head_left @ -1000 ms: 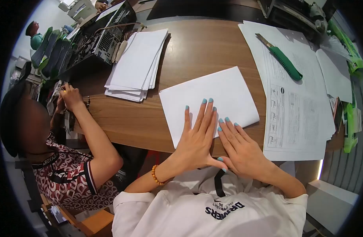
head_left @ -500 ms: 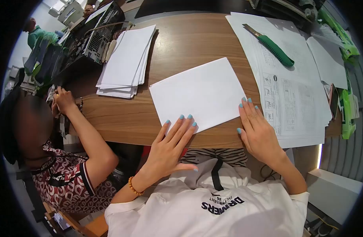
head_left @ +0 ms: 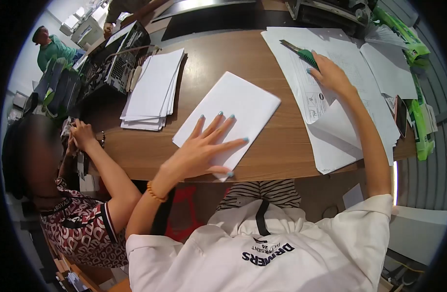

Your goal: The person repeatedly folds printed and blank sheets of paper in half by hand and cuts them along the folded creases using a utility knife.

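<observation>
My left hand (head_left: pixel 204 148) lies flat with spread fingers on a folded white paper (head_left: pixel 250 100), which sits at a slant on the wooden table. Over on the right, my right hand (head_left: pixel 333 75) has its fingers closed around the green handle of a utility knife (head_left: pixel 305 56). The blade points to the upper left, and most of the handle is hidden under the hand. Beneath the knife is a stack of printed sheets (head_left: pixel 286 46); one sheet is curled up below my right forearm.
A pile of white paper (head_left: pixel 153 82) lies left of the folded paper. Behind it stands an opened computer case (head_left: pixel 114 63). A person (head_left: pixel 82 214) sits at my left, hands at the table (head_left: pixel 223 53). A phone (head_left: pixel 400 117) and green packaging (head_left: pixel 420 129) are at the right edge.
The folded paper has turned to a steeper slant, with my left hand now further onto it. My right hand has left the paper, reached up right and taken hold of the utility knife.
</observation>
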`<action>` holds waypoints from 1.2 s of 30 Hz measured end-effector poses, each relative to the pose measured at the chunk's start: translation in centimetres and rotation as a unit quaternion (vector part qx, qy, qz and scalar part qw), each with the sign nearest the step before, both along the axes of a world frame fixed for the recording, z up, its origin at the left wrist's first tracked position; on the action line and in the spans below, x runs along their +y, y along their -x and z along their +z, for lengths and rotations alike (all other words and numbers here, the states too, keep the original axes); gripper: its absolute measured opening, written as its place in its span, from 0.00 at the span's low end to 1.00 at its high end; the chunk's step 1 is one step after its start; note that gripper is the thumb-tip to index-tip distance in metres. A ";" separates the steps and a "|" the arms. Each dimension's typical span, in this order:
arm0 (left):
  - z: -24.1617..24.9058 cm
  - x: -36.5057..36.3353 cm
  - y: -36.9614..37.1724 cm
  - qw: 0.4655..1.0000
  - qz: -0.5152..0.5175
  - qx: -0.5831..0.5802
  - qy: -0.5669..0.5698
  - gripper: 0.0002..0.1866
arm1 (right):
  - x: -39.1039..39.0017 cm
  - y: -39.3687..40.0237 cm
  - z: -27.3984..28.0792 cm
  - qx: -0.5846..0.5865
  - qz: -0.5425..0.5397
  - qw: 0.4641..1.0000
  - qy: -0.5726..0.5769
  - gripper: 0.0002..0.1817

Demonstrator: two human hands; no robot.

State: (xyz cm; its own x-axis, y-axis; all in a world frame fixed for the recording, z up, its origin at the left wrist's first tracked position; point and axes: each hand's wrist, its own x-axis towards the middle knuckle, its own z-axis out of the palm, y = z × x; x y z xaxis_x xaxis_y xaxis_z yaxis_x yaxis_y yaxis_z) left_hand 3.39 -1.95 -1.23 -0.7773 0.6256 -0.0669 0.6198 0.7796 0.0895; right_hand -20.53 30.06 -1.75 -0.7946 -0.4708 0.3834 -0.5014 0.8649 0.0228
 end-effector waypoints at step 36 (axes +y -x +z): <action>-3.7 3.5 6.4 0.961 0.233 0.120 -0.086 0.38 | 2.4 -20.8 1.9 -0.146 0.235 0.945 0.177 0.21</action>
